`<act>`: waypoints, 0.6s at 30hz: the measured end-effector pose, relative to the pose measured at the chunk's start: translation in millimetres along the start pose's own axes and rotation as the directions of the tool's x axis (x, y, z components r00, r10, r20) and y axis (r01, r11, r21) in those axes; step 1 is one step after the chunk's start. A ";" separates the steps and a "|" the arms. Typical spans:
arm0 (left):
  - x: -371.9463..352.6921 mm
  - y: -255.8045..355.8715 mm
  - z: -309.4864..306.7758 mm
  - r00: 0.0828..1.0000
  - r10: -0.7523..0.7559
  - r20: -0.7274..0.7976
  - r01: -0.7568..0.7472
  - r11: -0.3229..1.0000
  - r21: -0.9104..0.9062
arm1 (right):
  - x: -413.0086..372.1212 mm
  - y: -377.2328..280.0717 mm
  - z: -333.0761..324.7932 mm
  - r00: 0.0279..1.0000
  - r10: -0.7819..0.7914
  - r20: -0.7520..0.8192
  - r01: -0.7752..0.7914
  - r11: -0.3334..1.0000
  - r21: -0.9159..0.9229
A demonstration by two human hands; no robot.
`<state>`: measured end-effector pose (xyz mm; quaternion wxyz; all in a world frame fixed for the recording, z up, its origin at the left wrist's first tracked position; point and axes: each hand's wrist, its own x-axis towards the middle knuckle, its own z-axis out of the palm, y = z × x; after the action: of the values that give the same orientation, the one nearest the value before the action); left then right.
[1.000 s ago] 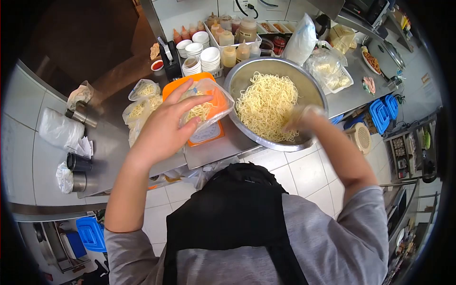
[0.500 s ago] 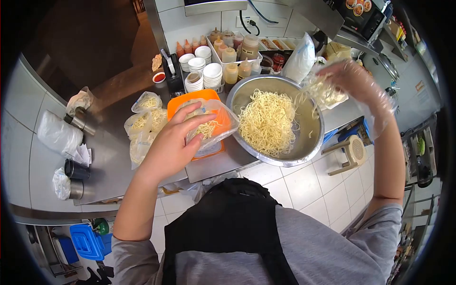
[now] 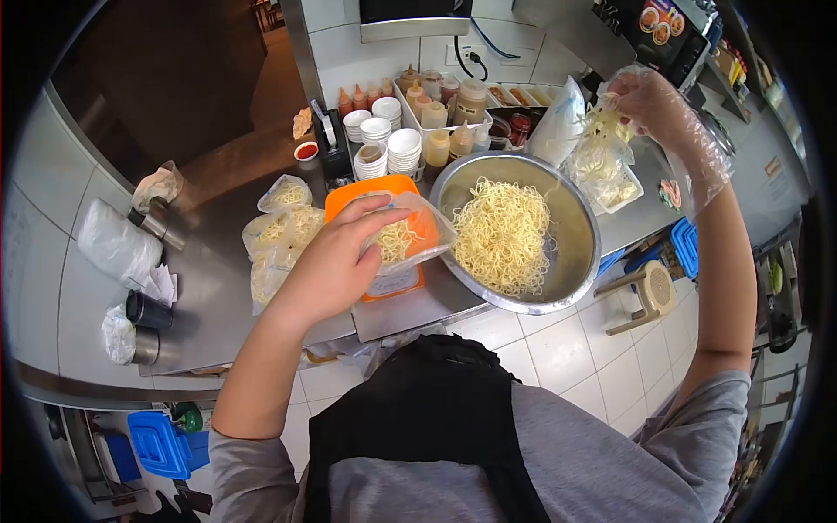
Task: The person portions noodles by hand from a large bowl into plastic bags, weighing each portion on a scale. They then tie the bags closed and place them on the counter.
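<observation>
My left hand grips a clear plastic bag with some noodles inside, above an orange container. In a loose clear plastic glove, my right hand pinches a few pale noodle strands at the far right. They hang above a white basket lined with clear plastic. Between my hands stands a big steel bowl with a heap of yellow noodles. Left of the orange container lie several filled bags of noodles.
Behind the bowl are sauce bottles, stacked white cups and a black dispenser. A white bag leans beside the basket. Steel cups stand at the left wall. A beige stool is on the floor at right.
My right hand has lifted and moved farther from the bowl; the noodles it carries now hang over the white basket. My left hand keeps its hold on the bag. The view has shifted slightly.
</observation>
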<state>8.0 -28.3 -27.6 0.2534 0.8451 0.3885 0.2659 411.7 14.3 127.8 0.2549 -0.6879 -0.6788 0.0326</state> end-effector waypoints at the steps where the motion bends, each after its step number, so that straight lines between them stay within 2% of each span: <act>1: 0.2 0.2 -0.1 1.000 -0.010 0.005 0.010 1.000 -0.007 | 2.1 9.0 1.4 0.998 -0.038 -0.041 0.036 0.998 -0.048; 2: 0.5 0.7 0.0 1.000 -0.018 0.011 0.018 1.000 -0.013 | 3.1 11.5 -0.1 0.987 -0.135 -0.081 0.141 0.987 0.074; 3: 0.5 1.4 0.1 1.000 -0.022 0.010 0.022 1.000 -0.013 | 2.4 12.2 0.3 0.987 -0.138 -0.079 0.143 0.987 0.075; 5: 0.6 3.6 0.1 0.999 -0.042 0.026 0.041 0.999 0.005 | -4.2 2.7 0.5 0.997 -0.076 0.008 0.076 0.997 -0.002; 6: 1.2 5.1 0.0 0.999 -0.041 0.027 0.041 0.999 0.005 | 1.3 -5.5 0.8 0.992 0.120 0.041 -0.121 0.993 0.004; 7: 1.5 6.5 -0.1 0.998 -0.038 0.046 0.037 0.999 0.026 | 3.4 0.0 -1.3 0.992 0.121 0.041 -0.121 0.993 0.004; 9: 1.1 4.3 2.7 0.997 -0.042 0.063 0.039 0.998 0.047 | 7.2 13.1 -3.4 0.996 0.025 0.088 -0.055 0.931 0.361; 12: 6.6 -0.4 9.3 1.000 0.021 0.020 -0.023 0.994 0.109 | 19.6 14.4 6.4 0.998 -0.032 0.055 0.003 0.886 0.463; 13: 11.1 3.2 7.2 0.997 -0.056 0.055 0.060 0.996 -0.069 | 23.3 10.6 3.9 0.998 -0.033 0.056 0.003 0.886 0.464; 14: 16.1 4.8 4.4 0.987 -0.125 0.102 0.147 0.959 -0.242 | 26.4 -0.1 -2.5 0.992 -0.104 0.074 0.048 0.846 0.531; 15: 22.3 1.8 1.6 0.987 -0.128 0.101 0.149 0.959 -0.241 | 29.7 -11.2 -8.7 0.981 -0.175 0.088 0.089 0.798 0.596; 16: 30.1 -2.7 -1.8 0.979 -0.146 0.141 0.182 0.938 -0.294 | 33.4 -21.5 -13.5 0.986 -0.158 0.053 0.085 0.750 0.656; 17: 36.9 -5.7 -5.3 0.970 -0.160 0.182 0.216 0.914 -0.344 | 3.7 -75.6 -19.7 0.983 -0.173 0.055 0.070 0.642 0.764; 18: 42.0 -5.8 -8.3 0.966 -0.186 0.178 0.243 0.891 -0.384 | 0.6 -104.4 -17.9 0.995 -0.100 -0.016 0.075 0.620 0.781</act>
<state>23.1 10.1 -14.7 0.4755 0.7428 0.3983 0.2519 322.9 4.0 184.7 0.5192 -0.4751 -0.6338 0.3209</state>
